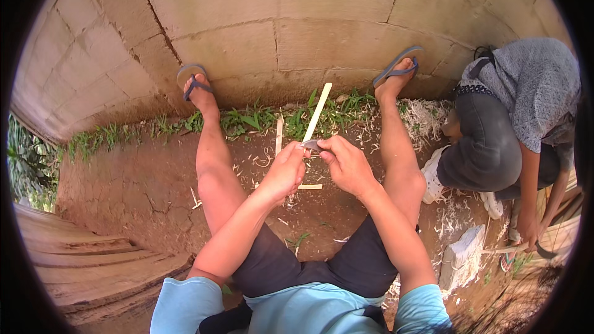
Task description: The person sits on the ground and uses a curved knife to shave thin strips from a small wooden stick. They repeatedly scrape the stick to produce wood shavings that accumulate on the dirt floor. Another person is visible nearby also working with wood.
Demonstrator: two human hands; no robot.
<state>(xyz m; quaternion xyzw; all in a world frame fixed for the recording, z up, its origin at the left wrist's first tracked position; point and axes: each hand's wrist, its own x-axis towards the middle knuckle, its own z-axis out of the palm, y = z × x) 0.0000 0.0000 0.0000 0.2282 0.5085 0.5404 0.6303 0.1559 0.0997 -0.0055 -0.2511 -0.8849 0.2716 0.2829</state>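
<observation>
I sit with both legs stretched toward a block wall. My left hand grips the near end of a thin pale bamboo strip that sticks out away from me. My right hand holds a small knife whose grey blade lies against the strip right where the two hands meet. My feet wear blue flip-flops, pressed against the base of the wall.
Pale shavings and short strips lie on the red earth between my legs. Another person crouches at the right with a curved knife and more strips. Wooden planks lie at the lower left; grass lines the wall.
</observation>
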